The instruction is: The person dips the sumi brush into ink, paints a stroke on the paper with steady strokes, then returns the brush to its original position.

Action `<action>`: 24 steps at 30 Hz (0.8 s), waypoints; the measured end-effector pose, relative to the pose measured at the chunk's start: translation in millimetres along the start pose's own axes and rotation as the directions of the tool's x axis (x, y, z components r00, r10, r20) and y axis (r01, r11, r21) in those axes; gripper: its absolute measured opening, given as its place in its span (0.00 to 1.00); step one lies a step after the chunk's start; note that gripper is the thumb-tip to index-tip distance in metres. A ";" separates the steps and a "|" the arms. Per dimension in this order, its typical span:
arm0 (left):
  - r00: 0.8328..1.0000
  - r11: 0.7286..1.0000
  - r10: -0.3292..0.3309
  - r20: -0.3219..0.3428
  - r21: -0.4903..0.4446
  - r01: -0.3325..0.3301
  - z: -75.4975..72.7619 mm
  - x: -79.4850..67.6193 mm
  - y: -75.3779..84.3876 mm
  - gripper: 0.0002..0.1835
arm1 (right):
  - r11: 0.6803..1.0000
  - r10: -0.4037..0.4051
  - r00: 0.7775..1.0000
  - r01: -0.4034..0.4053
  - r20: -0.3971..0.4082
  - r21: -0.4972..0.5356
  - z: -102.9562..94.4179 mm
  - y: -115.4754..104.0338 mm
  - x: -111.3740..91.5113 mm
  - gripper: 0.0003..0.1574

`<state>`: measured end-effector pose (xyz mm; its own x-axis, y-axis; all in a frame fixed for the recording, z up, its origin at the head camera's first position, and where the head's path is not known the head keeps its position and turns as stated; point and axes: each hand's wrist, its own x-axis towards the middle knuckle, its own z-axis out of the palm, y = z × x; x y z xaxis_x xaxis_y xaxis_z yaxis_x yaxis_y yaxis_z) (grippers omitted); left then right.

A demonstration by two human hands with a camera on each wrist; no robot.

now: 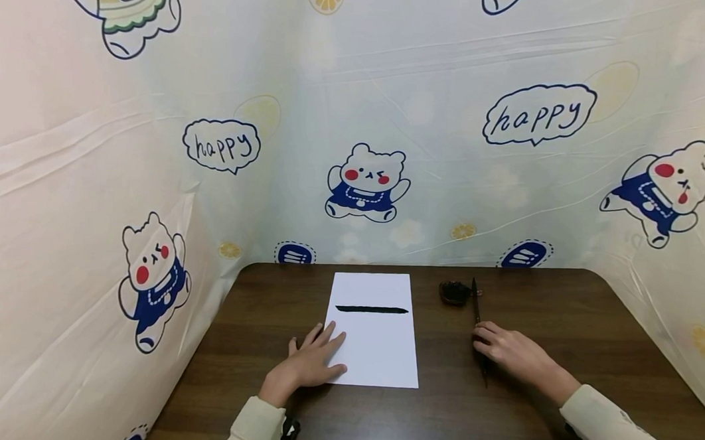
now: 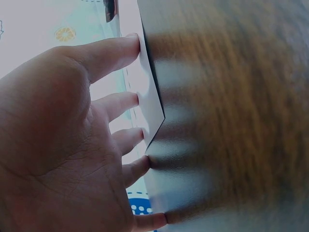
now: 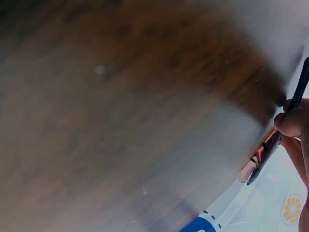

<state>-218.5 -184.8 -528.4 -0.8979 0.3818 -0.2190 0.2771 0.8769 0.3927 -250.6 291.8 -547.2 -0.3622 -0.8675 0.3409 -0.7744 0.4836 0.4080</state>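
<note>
A white sheet of paper [image 1: 375, 354] lies on the table with one thick black horizontal stroke [image 1: 372, 309] across its upper part. My left hand [image 1: 308, 362] rests spread on the sheet's lower left edge. In the left wrist view the thumb and some fingertips touch the paper [image 2: 150, 96], while others touch the wood. To the right of the sheet, my right hand [image 1: 515, 353] pinches a slim dark ink brush [image 1: 476, 306] between thumb and fingers. The brush's far end is beside a small black ink dish [image 1: 454, 292]; whether they touch, I cannot tell.
The dark brown wooden table [image 1: 437, 424] reaches back to a patterned cloth [image 1: 437, 204] that hangs behind it and at both sides. A small black object [image 1: 290, 431] shows by the left sleeve [image 1: 258, 424].
</note>
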 end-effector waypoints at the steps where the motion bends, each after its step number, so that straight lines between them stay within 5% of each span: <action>1: 1.000 1.000 0.000 -0.003 0.004 0.000 0.1 0.4 0.3 0.41 | 1.000 0.001 1.000 -0.001 0.000 0.000 -0.1 -0.1 -0.1 0.26; 24: 1.000 1.000 0.003 0.011 -0.015 -0.002 1.5 1.4 -2.5 0.41 | 1.000 0.022 1.000 -0.022 -0.004 -0.004 3.7 -0.2 -4.1 0.31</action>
<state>-219.9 -185.9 -531.0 -0.8932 0.3874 -0.2281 0.2742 0.8716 0.4065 -250.9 294.8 -551.7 -0.3771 -0.8563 0.3529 -0.7641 0.5029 0.4040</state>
